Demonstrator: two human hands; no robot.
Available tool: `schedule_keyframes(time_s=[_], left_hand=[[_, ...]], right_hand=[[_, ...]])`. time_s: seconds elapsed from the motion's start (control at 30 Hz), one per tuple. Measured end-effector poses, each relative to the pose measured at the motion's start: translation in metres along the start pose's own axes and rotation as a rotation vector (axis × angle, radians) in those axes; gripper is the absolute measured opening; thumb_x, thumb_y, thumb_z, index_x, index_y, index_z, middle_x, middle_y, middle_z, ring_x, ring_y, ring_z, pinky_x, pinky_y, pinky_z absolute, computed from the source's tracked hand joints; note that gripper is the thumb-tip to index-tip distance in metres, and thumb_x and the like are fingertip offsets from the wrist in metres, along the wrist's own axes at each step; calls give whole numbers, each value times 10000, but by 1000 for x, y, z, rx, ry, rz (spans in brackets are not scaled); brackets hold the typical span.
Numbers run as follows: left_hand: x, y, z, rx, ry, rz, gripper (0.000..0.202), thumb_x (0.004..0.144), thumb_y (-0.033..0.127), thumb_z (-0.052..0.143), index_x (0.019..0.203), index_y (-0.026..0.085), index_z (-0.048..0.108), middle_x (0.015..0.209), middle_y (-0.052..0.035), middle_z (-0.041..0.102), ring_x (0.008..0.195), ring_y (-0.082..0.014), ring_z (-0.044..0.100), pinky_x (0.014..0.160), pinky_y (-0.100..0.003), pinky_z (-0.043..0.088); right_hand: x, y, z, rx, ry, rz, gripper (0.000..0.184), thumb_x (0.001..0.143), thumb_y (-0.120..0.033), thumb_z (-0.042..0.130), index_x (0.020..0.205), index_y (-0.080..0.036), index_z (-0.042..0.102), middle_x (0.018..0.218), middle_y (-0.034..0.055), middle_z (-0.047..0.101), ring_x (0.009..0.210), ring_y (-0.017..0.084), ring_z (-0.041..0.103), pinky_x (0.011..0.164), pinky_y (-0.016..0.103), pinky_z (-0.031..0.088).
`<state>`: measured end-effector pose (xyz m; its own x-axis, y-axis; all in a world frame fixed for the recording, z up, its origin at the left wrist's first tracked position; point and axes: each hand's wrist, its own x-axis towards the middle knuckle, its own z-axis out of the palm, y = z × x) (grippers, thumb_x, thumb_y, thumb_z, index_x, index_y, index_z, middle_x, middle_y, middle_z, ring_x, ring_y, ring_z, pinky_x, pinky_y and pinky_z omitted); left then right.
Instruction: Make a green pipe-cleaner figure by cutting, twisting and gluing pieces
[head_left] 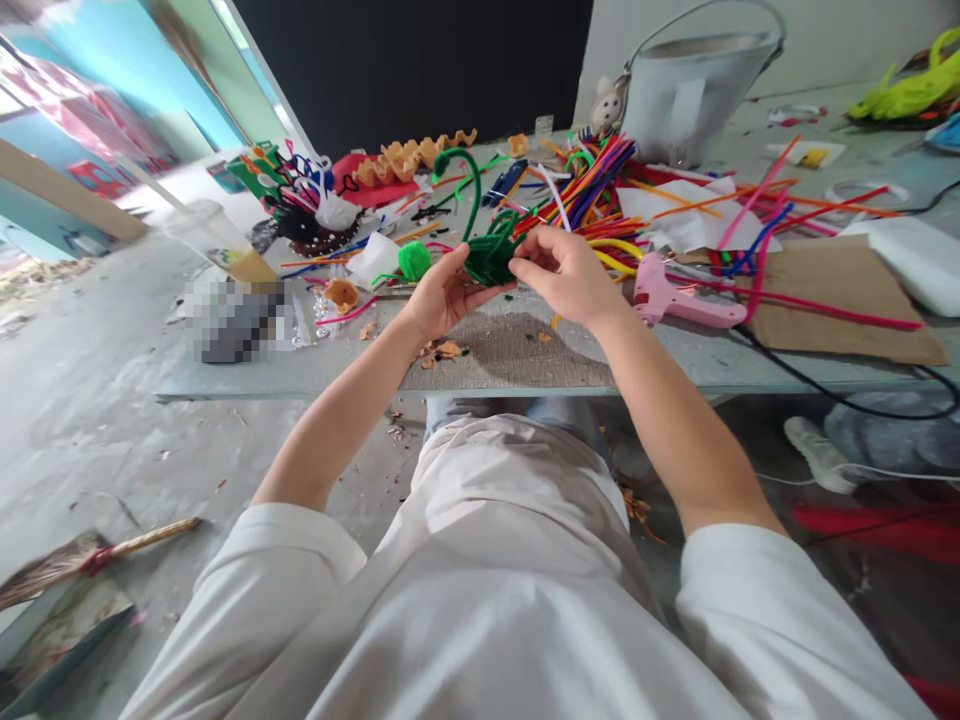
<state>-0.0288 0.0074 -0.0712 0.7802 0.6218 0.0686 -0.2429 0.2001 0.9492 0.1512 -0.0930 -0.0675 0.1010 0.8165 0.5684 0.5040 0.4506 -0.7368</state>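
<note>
Above the near edge of the table, a dark green pipe-cleaner figure (491, 255) with a long curved neck is held up between both hands. My left hand (446, 290) supports it from the left and below, fingers curled under its body. At its right side my right hand (559, 265) pinches with thumb and forefinger; whether the tips grip the figure itself or a small strand is too small to tell. A bright green fuzzy ball (414, 261) lies just left of my left hand. Right of my right hand rests a pink glue gun (682, 295).
Many coloured pipe cleaners (600, 185) are heaped behind my hands. A metal bucket (686, 95) stands at the back right. Cardboard (832, 300) lies at right with a black cable (810, 375) near it. A plastic cup (214, 235) stands at left by orange egg-carton strips (409, 160).
</note>
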Motion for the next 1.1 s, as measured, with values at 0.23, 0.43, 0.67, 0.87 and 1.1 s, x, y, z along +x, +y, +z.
schedule_keyframes(time_s=[0.23,0.43,0.67,0.87,1.1], left_hand=[[3,-2,2,-6,64,33,330,879,467,678,1039,179,690,1091,-35,775,1028,-213,754,946,-304,644],[2,-1,3,-4,68,8,298,892,458,677,1022,189,688,992,-47,775,996,-202,756,920,-292,649],[-3,1,9,-26,66,29,250,921,396,669,1012,164,657,922,-27,759,895,-152,763,934,-278,642],[-9,2,15,37,75,70,204,888,272,732,1016,148,632,850,17,722,782,-107,750,885,-271,651],[-9,4,12,152,98,105,293,856,310,742,1076,158,623,953,-33,747,993,-228,768,839,-267,658]], right_hand=[[-8,-15,-6,-220,115,-182,382,866,-477,696,1164,-277,562,1112,102,595,1090,309,588,981,536,530],[-7,-19,-6,-386,11,-307,294,901,-382,650,1194,-353,640,1213,94,571,1158,340,568,1034,584,493],[-5,-10,4,-427,73,-310,220,947,-396,585,1131,-328,685,1085,90,606,1079,324,592,993,558,495],[-9,-18,10,-492,114,-303,212,970,-424,555,1098,-315,684,1112,88,609,1126,337,586,1021,602,437],[-5,-4,10,-213,231,-180,370,909,-588,614,1096,-270,578,1061,81,604,1021,277,609,937,517,536]])
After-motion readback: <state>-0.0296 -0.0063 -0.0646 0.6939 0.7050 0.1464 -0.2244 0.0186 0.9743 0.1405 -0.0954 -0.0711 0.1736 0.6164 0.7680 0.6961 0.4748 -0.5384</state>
